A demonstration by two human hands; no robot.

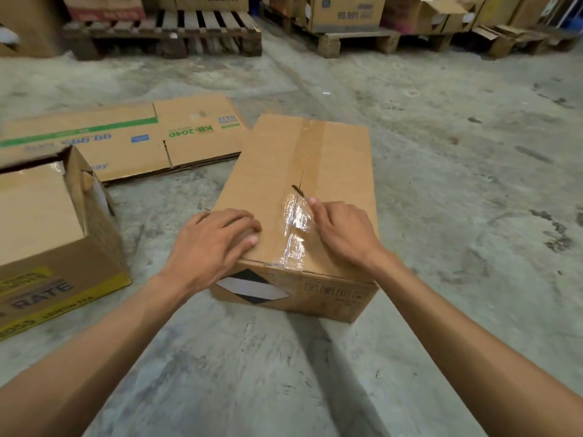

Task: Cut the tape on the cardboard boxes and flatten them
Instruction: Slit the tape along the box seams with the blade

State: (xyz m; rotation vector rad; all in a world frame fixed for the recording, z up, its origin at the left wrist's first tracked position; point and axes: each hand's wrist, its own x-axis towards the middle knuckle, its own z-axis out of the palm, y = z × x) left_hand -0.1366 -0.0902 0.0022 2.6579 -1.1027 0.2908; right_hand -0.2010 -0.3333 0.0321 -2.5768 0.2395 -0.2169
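Head view: sealed box, mid-floor; left hand flat on its lid, right hand clamped on blade in tape. Risk: blade slipping toward bracing fingers.

Left hand pressing taped box, right hand gripping blade

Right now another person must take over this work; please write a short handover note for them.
Left hand: lies on the near left top of the taped box, steadying it.
Right hand: grips a small blade, tip at the tape seam.
Done: a short slit shows near the blade; one flattened box lies on the floor behind.
Left: cut the rest of the seam and flatten this box, then the open box at the left.
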